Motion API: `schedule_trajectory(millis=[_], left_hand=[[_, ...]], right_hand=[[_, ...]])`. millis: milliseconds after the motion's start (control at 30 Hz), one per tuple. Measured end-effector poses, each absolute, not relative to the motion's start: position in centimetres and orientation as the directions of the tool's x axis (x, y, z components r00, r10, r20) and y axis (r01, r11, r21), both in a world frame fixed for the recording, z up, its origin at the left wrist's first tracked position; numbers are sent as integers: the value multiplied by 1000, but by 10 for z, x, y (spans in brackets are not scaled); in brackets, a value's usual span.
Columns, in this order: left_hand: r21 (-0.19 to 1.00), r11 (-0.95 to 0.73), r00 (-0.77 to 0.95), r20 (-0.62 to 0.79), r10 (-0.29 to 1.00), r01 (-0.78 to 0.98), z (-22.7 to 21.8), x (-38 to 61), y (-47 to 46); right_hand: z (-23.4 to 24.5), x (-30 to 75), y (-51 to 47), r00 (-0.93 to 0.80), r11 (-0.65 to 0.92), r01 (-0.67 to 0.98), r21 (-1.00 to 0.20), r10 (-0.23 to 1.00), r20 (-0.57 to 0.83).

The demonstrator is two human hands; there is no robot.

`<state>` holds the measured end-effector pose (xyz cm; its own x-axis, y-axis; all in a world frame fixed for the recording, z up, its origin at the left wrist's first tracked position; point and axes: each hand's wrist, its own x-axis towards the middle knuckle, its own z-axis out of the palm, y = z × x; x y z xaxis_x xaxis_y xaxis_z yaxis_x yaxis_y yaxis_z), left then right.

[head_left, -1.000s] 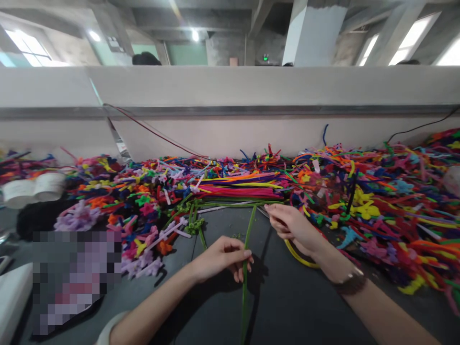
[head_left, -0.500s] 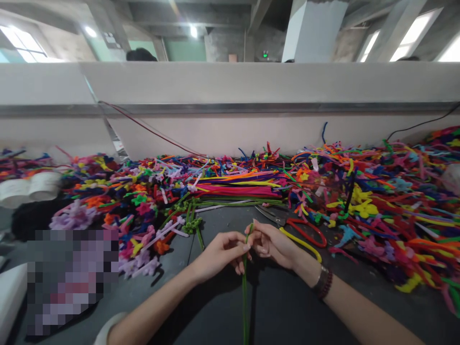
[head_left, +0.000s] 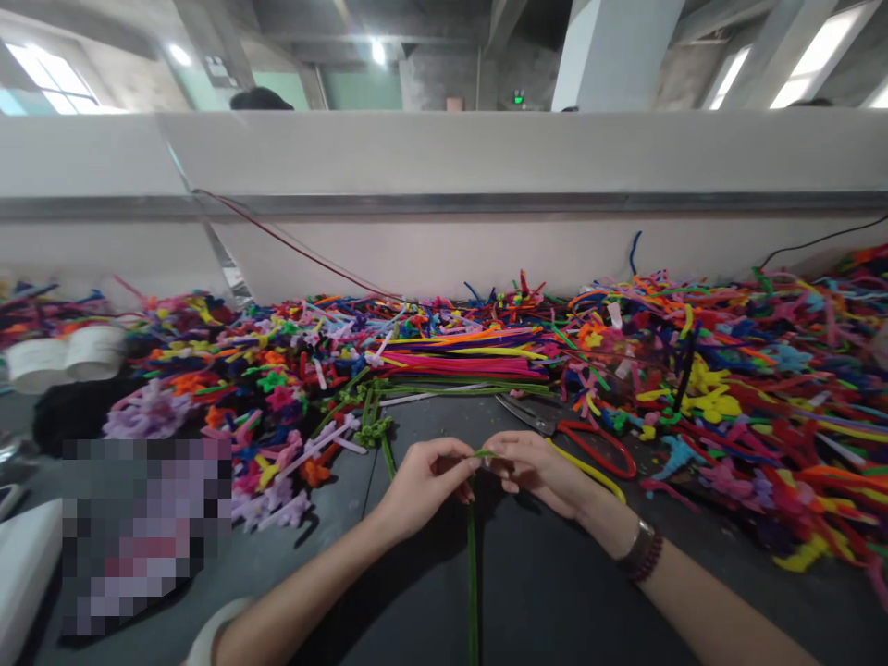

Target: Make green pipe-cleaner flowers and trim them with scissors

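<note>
Green pipe cleaners [head_left: 473, 583] hang down from between my hands toward the lower edge of the view; how many strands there are I cannot tell. My left hand [head_left: 434, 481] pinches them near the top with thumb and forefinger. At the upper end my right hand [head_left: 537, 467] grips the tip, which is bent over sideways to the right. The fingertips of both hands nearly meet there. Just beyond my right hand lie scissors [head_left: 598, 448] with red handles, beside a yellow pipe cleaner [head_left: 589, 472].
A bundle of straight coloured pipe cleaners [head_left: 464, 361] lies ahead. Knotted green pieces [head_left: 375, 431] sit left of it. Heaps of colourful pipe-cleaner pieces [head_left: 728, 407] spread on both sides. White rolls [head_left: 93, 353] stand far left. A pale partition [head_left: 486, 153] closes off the back of the dark table.
The top end of the green pipe cleaners, upright before, is now bent to the right. My right hand has shifted slightly right, and the view has moved a little.
</note>
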<state>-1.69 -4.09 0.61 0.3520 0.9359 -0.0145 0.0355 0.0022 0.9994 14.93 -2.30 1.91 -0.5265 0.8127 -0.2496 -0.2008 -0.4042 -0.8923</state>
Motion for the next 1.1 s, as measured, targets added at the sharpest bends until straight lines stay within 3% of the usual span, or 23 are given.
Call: schedule_trajectory(millis=[200, 400, 667, 900, 1000, 1100], left_hand=[[995, 64, 300, -38, 953, -76, 5, -16, -39], [955, 171, 321, -87, 943, -241, 9, -16, -42], [923, 306, 430, -184, 884, -233, 7, -24, -40], [920, 352, 486, -231, 842, -172, 8, -26, -40], [939, 308, 463, -208, 862, -153, 10, -27, -39], [953, 264, 461, -171, 871, -145, 10, -29, -38]], right_hand=[[18, 147, -24, -456, -311, -136, -940, 863, -220], [17, 146, -25, -493, -107, -51, -993, 867, -68], [17, 141, -34, -505, 42, -40, -998, 861, 57], [18, 145, -36, -441, 68, -78, -995, 892, 96], [18, 145, -35, -388, 187, 2, -982, 906, 171], [17, 144, -35, -364, 430, 179, -885, 865, 346]])
